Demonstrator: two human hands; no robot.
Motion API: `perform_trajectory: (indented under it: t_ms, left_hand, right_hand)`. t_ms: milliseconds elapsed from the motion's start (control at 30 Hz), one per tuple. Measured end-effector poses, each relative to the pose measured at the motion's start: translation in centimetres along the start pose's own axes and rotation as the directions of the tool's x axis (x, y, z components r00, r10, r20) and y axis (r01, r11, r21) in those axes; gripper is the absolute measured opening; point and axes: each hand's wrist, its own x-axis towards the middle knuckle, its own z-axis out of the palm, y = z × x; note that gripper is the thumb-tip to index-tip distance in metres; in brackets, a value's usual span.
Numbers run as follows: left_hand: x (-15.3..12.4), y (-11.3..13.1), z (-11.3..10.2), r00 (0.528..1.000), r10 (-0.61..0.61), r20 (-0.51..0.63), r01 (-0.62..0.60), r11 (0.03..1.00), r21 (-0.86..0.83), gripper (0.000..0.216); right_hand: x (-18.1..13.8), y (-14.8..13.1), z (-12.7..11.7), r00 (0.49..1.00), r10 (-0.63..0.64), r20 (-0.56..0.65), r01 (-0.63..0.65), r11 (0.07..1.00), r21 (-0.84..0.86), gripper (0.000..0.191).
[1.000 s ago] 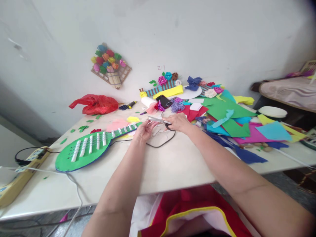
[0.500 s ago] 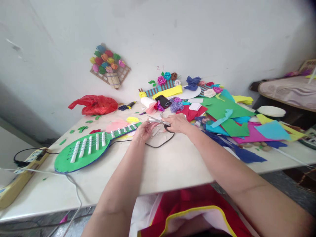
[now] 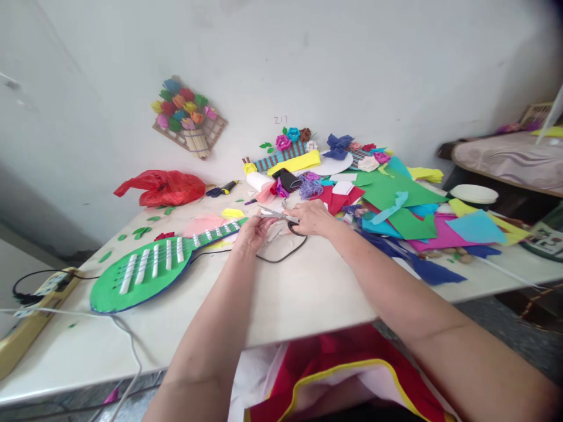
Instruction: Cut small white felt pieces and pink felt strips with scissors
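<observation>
My right hand (image 3: 314, 218) is closed around the handles of a pair of scissors (image 3: 275, 214), whose blades point left toward my other hand. My left hand (image 3: 254, 231) is closed by the blade tips, its fingers pinched on something pale and small that I cannot make out clearly. Small white scraps (image 3: 276, 236) lie on the table under the hands. Left of my left hand rests a green guitar-shaped craft (image 3: 145, 272) with white bars and strings, its neck reaching close to my fingers. A black cord (image 3: 285, 257) loops below the scissors.
Coloured paper sheets (image 3: 409, 193) pile up on the right of the table. A red plastic bag (image 3: 165, 189), pliers-like tool (image 3: 223, 189) and green paper leaves (image 3: 141, 232) lie at the back left. A power strip (image 3: 39, 319) sits along the left edge.
The whole view has shifted slightly, so things appear a little farther left. Both hands stay together at the scissors, with little visible movement.
</observation>
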Motion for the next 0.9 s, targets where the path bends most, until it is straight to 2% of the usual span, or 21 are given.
perform_trajectory:
  t_ms: [267, 567, 900]
  left_hand:
    - [-0.49, 0.03, 0.46, 1.0, 0.009, -0.02, -0.009, 1.0, -0.002, 0.019]
    - [-0.7, 0.13, 0.76, 0.997, -0.009, -0.074, 0.009, 1.0, 0.006, 0.018]
    - [-0.17, 0.02, 0.16, 0.999, 0.005, -0.049, -0.004, 1.0, 0.02, 0.022]
  right_hand:
    - [0.06, -0.06, -0.29, 1.0, 0.009, 0.024, -0.009, 1.0, 0.006, 0.046]
    - [0.26, 0.04, 0.15, 1.0, 0.013, -0.016, -0.013, 1.0, -0.004, 0.04]
    - [0.42, 0.02, 0.33, 1.0, 0.025, -0.011, -0.025, 1.0, -0.001, 0.039]
